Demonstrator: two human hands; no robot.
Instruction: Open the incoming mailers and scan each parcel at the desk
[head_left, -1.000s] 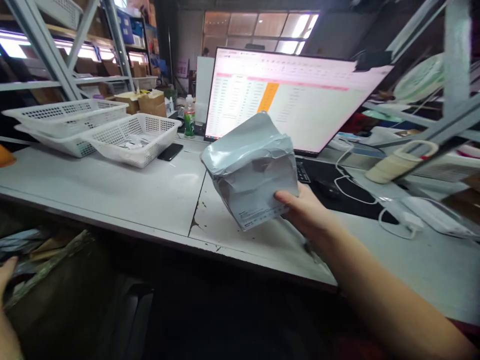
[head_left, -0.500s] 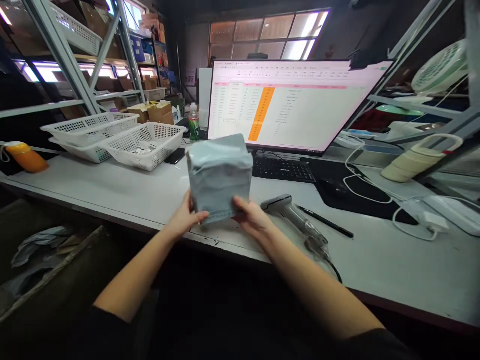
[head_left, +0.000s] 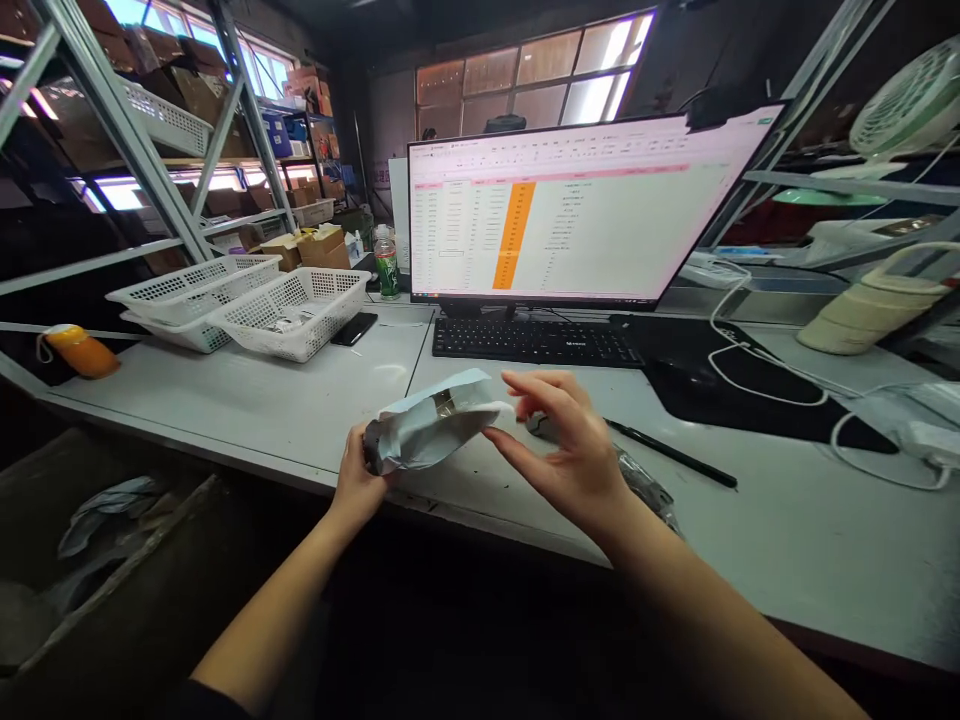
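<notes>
A grey plastic mailer bag [head_left: 431, 435] is tilted over the table's front edge, its mouth gaping and a brownish item [head_left: 445, 403] showing inside. Around its left end my left hand [head_left: 358, 475] is closed, gripping it. At the bag's right end my right hand [head_left: 566, 435] has thumb and fingers apart, with nothing between them that I can see. Behind that hand lies a barcode scanner [head_left: 646, 482], mostly hidden by hand and wrist. A black pen [head_left: 675, 455] rests to its right.
A keyboard [head_left: 525, 342] sits under the monitor [head_left: 600, 230]. White plastic baskets [head_left: 304, 345] stand at the left near a phone [head_left: 355, 329], a green bottle [head_left: 386, 265] and an orange cup [head_left: 82, 352]. Cables cross the mouse pad [head_left: 757, 385]. Below left is a bin [head_left: 142, 570] with discarded bags.
The mailer bag has been lowered and tipped so its opening shows. My right hand has let go of it and moved right, fingers spread. My left hand still holds the bag.
</notes>
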